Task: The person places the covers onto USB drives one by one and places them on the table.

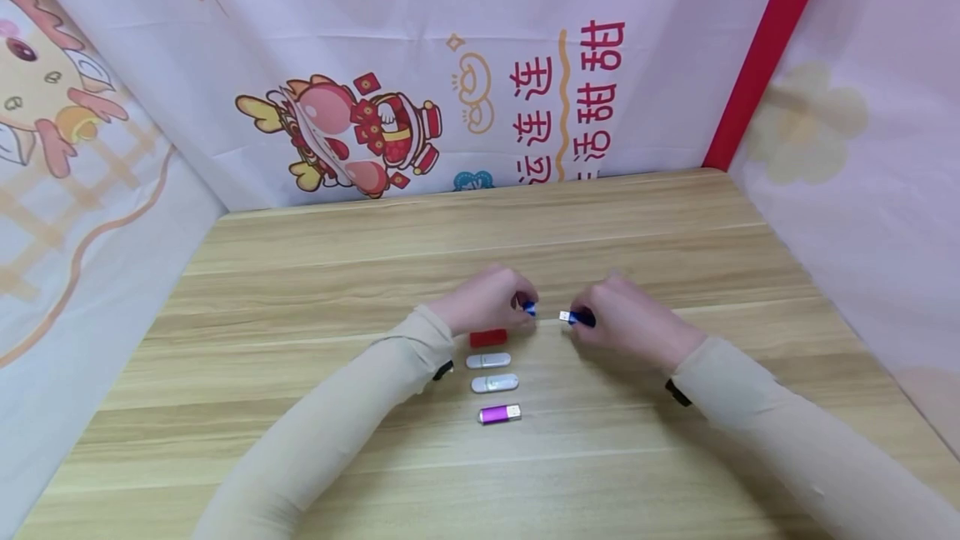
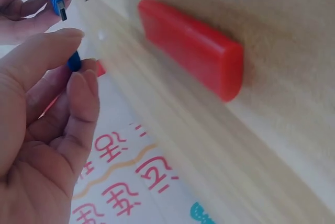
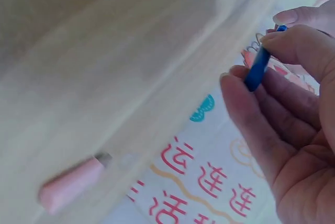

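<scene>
My left hand [image 1: 493,298] pinches a small blue cap [image 2: 74,62] between thumb and fingertips. Across a small gap, my right hand [image 1: 633,319] holds a blue USB stick [image 3: 256,70], its metal plug bare and pointing toward the cap. Both pieces are off the table. Just below the left hand lies a red USB stick [image 1: 488,337], its plug not visible. Nearer me in the same column are two white capped USB sticks, one smaller [image 1: 488,361] and one larger [image 1: 495,383], and a purple USB stick [image 1: 495,415] with its plug exposed.
A pink USB stick [image 3: 73,185] with a metal plug lies on the table in the right wrist view; the right hand or arm hides it in the head view. Printed cloth walls [image 1: 420,32] border the wood-grain table [image 1: 360,257] at the back and sides.
</scene>
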### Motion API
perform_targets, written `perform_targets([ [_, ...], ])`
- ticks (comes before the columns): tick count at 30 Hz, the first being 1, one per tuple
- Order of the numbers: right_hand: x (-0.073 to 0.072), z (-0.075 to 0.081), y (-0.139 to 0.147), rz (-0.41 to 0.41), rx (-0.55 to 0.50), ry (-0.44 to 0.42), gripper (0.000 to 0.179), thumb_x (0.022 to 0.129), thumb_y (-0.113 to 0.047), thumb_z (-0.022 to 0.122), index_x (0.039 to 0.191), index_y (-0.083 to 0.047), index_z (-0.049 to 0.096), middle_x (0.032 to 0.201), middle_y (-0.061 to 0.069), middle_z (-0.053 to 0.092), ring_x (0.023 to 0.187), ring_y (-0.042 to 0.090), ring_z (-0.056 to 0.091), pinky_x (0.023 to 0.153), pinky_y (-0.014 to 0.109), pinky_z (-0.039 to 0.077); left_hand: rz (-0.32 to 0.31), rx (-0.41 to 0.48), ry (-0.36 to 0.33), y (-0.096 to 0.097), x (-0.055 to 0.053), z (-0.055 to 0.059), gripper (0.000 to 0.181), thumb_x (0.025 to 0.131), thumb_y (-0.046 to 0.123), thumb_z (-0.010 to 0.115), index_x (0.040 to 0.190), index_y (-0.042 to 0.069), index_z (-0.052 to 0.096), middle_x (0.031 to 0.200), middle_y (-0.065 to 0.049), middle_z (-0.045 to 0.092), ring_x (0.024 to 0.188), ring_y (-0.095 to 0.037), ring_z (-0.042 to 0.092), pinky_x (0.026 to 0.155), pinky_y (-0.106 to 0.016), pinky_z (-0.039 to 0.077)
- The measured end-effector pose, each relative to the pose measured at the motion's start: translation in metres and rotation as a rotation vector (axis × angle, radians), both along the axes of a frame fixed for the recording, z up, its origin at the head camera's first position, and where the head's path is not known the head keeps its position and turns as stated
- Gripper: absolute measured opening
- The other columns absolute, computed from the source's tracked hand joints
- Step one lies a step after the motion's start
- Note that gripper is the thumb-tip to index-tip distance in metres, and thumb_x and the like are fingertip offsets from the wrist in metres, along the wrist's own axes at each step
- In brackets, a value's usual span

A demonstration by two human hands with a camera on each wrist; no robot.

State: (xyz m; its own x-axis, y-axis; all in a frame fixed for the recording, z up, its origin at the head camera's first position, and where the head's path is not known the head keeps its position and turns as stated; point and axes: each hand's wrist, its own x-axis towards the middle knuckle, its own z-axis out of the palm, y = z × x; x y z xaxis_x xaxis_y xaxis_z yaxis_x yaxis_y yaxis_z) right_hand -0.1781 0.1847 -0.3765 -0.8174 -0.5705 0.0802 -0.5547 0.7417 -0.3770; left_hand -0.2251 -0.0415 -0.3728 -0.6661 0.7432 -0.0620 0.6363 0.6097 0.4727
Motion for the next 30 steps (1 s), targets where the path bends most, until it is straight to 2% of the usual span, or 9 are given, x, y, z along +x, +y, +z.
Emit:
perform_targets([
  [3,0.002,0.006,0.000,0.054,-0.047,0.075,0.008,0.084,-0.011,0.078,0.090,-0.007,0.076,0.077,-0.005,0.066,0.065,0.006,0.058,0.061,0.026,0.052,-0.014,0.059,0.048,-0.005,0.005,0.008,0.024,0.086,0.009,0.077,0.109,0.002,0.074,0.097,-0.005,0.072,0.081,-0.010,0.063,0.073,-0.019,0.052],
  [7,0.005,0.016,0.000,0.138,-0.096,0.248,0.015,0.080,-0.006,0.081,0.093,-0.001,0.075,0.082,0.003,0.069,0.069,0.010,0.063,0.062,0.025,0.056,-0.057,0.131,0.151,-0.011,0.012,0.020,0.020,0.087,0.008,0.077,0.106,0.003,0.075,0.096,-0.004,0.072,0.081,-0.010,0.064,0.071,-0.015,0.051],
  [15,0.014,0.036,-0.001,0.204,-0.132,0.473,0.024,0.075,-0.005,0.086,0.096,0.001,0.075,0.088,0.008,0.072,0.076,0.017,0.068,0.068,0.030,0.059,-0.108,0.228,0.372,-0.021,0.030,0.045,0.024,0.086,0.008,0.078,0.108,0.002,0.074,0.100,-0.006,0.072,0.085,-0.014,0.068,0.075,-0.016,0.053],
  [21,0.023,0.050,-0.002,0.231,-0.127,0.544,0.031,0.073,-0.006,0.088,0.101,0.000,0.074,0.093,0.008,0.072,0.080,0.018,0.069,0.069,0.030,0.059,-0.140,0.276,0.486,-0.026,0.040,0.053,0.024,0.084,0.009,0.080,0.106,0.002,0.074,0.101,-0.006,0.072,0.088,-0.012,0.068,0.079,-0.015,0.052],
  [30,0.032,0.059,-0.005,0.241,-0.094,0.595,0.038,0.072,-0.010,0.090,0.106,-0.004,0.075,0.098,0.009,0.073,0.084,0.021,0.071,0.073,0.034,0.059,-0.140,0.296,0.572,-0.032,0.056,0.059,0.025,0.081,0.011,0.083,0.103,0.003,0.075,0.099,-0.006,0.072,0.089,-0.014,0.066,0.081,-0.019,0.054],
])
